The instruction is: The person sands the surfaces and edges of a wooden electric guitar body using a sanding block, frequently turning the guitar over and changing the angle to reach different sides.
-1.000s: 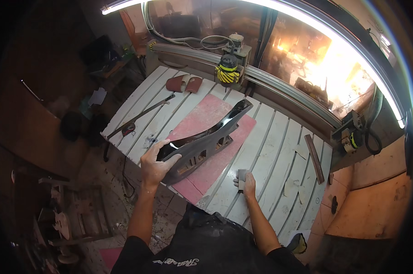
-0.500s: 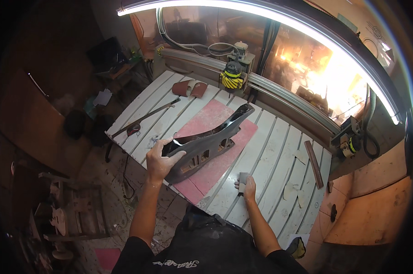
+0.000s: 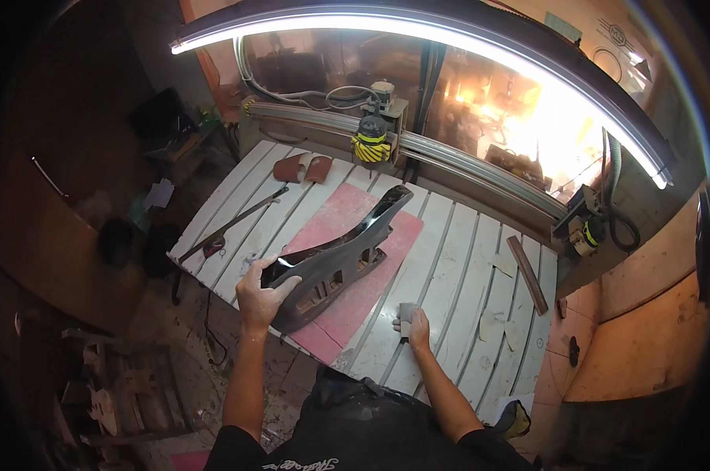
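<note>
My left hand point(image 3: 261, 292), pale with dust, grips the near end of a long, dark curved part point(image 3: 323, 279) with a glossy black top and cut-out openings in its matt side. The part lies diagonally on a pink board point(image 3: 396, 257) on the white slatted bench point(image 3: 457, 255). To the right of the board, my right hand point(image 3: 414, 328) is closed on a small grey block point(image 3: 408, 312), low over the slats.
Folded reddish abrasive pieces point(image 3: 290, 166) and a long metal bar point(image 3: 237, 221) lie left of the board. A brown strip point(image 3: 526, 273) and paper scraps point(image 3: 503, 265) lie right. A machine gantry point(image 3: 481, 169) with a yellow-striped head point(image 3: 371, 143) spans the back edge, under a tube light.
The view has shifted a little, so the bench's back sits lower in the picture. Both my hands keep their grips, with little visible movement against the bench.
</note>
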A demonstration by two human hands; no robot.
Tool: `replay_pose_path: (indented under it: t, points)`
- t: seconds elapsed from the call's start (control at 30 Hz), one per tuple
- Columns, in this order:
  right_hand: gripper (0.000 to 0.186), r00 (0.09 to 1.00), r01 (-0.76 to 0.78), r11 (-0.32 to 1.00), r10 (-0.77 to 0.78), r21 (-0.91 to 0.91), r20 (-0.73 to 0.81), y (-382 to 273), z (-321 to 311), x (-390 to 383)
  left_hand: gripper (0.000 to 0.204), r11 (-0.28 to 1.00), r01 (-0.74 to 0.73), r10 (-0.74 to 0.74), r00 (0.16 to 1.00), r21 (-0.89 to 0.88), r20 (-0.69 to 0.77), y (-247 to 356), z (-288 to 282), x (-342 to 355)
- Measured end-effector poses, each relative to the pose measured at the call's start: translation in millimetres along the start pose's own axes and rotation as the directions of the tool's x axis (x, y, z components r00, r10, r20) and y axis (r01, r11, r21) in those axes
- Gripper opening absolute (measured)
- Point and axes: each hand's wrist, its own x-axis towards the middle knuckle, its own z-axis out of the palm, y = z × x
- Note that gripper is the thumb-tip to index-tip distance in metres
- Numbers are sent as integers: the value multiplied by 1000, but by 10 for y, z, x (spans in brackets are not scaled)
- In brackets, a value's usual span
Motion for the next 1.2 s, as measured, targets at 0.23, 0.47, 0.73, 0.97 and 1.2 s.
replay_pose_path:
  t: [0.23, 0.47, 0.73, 0.97, 1.2]
  points:
    - [43, 1000, -8, 1000, 8, -19, 1, 6, 6, -8, 57, 997, -70, 70, 997, 29, -17, -91, 14, 38]
    - [44, 999, -29, 1000, 29, -1, -26, 33, 0, -12, 57, 1000, -9, 10, 998, -21, 57, -83, -5, 28]
    - [46, 999, -15, 1000, 16, 16, -42, 85, 1, 6, 51, 1000, -21, 20, 998, 18, 66, 40, -4, 65]
    - [45, 1000, 2, 1000, -2, 0, -10, 57, 19, -19, 50, 804, -90, 38, 994, 588, 101, 307, 209, 101]
    - [44, 1000, 14, 1000, -14, 11, -9, 107, -36, 13, 49, 615, -240, 10, 955, 751, 297, 422, 671, 252]
